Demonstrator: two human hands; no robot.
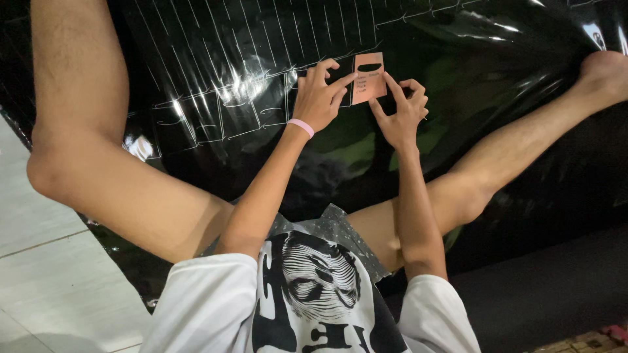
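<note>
1. White printed T-shirt [307, 294] sits closest, below both forearms.
2. Left hand [320, 98], wearing a pink wristband [301, 127], presses fingertips on a small pink-orange card template [368, 78].
3. Right hand [403, 111] pinches the card's right edge, fingers curled.
4. Card lies flat on the glossy black plastic sheet [216, 78] scored with white lines, between both hands.

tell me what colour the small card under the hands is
The card is salmon pink with a dark oval slot near its top, seen in the head view.
</note>
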